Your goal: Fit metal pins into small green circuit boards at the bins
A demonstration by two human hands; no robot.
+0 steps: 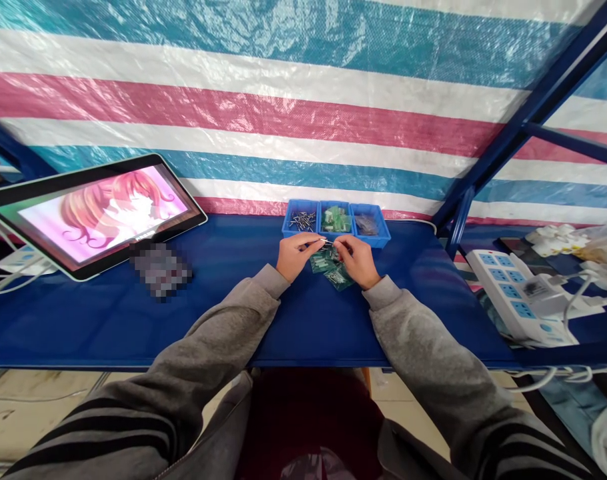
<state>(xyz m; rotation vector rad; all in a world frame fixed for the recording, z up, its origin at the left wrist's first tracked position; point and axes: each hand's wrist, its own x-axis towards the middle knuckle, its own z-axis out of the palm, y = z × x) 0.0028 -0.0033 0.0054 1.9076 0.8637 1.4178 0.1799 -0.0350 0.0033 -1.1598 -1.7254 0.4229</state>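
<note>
My left hand is closed in a pinch, with a small, thin silvery part at its fingertips; its exact kind is too small to tell. Close beside it, my right hand also pinches, and its fingertips hide whatever lies between them. Under and between both hands, several green circuit boards lie overlapping on the blue table. Just beyond the hands stand three joined blue bins: the left bin holds dark and silvery metal parts, the middle bin green pieces, the right bin thin greyish parts.
A tablet-like screen leans at the left, with a blurred-out item before it. At the right are a white power strip with plugs and cables, and a blue metal frame. A striped plastic sheet hangs behind.
</note>
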